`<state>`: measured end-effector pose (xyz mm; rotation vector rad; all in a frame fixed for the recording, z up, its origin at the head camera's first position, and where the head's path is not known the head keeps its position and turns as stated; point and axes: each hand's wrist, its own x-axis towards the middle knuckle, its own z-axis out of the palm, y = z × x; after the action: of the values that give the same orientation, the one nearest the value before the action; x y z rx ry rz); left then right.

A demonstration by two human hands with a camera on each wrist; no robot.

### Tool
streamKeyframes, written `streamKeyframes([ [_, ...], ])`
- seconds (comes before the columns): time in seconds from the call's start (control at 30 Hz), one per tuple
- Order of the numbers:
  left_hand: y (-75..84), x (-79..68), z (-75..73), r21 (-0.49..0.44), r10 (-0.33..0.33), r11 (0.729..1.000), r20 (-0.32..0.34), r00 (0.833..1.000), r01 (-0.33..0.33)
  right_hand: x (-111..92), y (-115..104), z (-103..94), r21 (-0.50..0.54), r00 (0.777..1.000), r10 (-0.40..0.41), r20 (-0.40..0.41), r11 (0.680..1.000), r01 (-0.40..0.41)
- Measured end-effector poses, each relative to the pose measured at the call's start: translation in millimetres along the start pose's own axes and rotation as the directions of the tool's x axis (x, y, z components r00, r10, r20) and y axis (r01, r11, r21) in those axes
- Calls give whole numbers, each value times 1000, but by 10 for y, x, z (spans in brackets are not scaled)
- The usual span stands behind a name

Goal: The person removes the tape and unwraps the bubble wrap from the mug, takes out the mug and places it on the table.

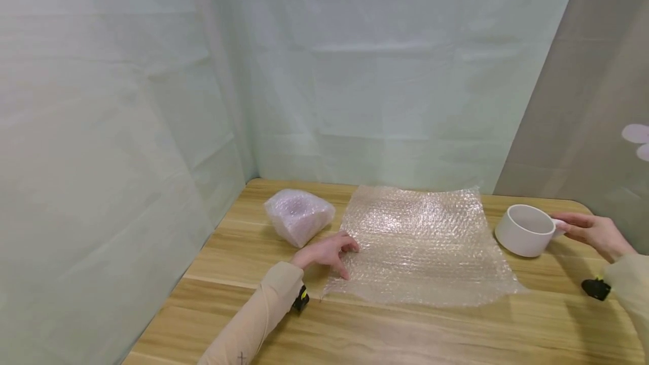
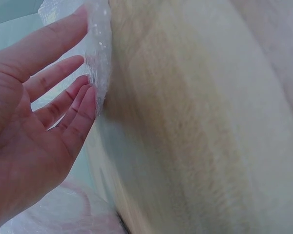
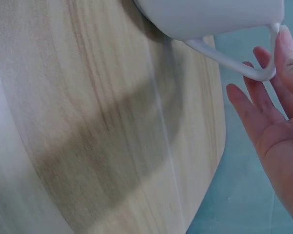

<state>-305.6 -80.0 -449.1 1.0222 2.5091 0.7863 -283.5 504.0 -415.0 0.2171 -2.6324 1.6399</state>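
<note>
A flat sheet of bubble wrap (image 1: pixel 421 246) lies across the middle of the wooden table. My left hand (image 1: pixel 327 252) rests at its left edge, fingers spread and gently bent. In the left wrist view, the fingertips of the left hand (image 2: pixel 44 92) touch the edge of the sheet. To the right of the sheet is a wide white mug (image 1: pixel 522 235), its mouth facing up and its handle pointing right. My right hand (image 1: pixel 595 232) pinches that handle; the right wrist view has the thumb on the handle (image 3: pixel 229 61) and the fingers behind it.
A bundle wrapped in bubble wrap (image 1: pixel 299 216) sits at the back left, just beyond my left hand; its contents are blurred by the wrap. Pale curtains (image 1: pixel 385 83) hang behind and to the left of the wooden table (image 1: pixel 395 334).
</note>
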Motion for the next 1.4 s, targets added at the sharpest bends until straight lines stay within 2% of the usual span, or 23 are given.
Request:
streamKeyframes([
  [0.07,0,2,-1,-1,1,1000,3,1000,-1,-3,-19,-11,52,1000,1,-9,999,-1],
  [0.1,-1,4,-2,3,2,1000,3,1000,-2,-6,-35,-16,46,1000,-6,-21,999,7],
  [0.23,27,-1,-17,41,3,999,6,1000,-3,-7,-129,-28,-34,998,-19,-65,999,17],
  [0.37,71,1,-28,82,-7,997,11,1000,7,34,-236,-14,-144,994,-7,-106,990,-8],
  [0.57,90,14,-27,84,-33,996,18,999,31,105,-423,56,-245,990,1,-138,969,-36],
  [0.7,100,7,-35,85,-41,996,24,999,39,132,-600,139,-235,993,-16,-121,972,-13],
  [0.87,100,-8,-45,69,-32,997,25,999,30,151,-782,279,-153,992,-80,-101,986,64],
  [1.0,74,-23,-30,54,-12,998,19,1000,11,156,-843,385,-96,990,-116,-79,989,108],
  [1.13,52,-38,-41,17,4,1000,0,1000,-4,168,-892,485,-114,991,-116,-62,988,108],
  [1.4,36,-46,-99,-39,19,999,-86,996,-22,205,-1037,724,-183,992,-122,-23,976,116],
])
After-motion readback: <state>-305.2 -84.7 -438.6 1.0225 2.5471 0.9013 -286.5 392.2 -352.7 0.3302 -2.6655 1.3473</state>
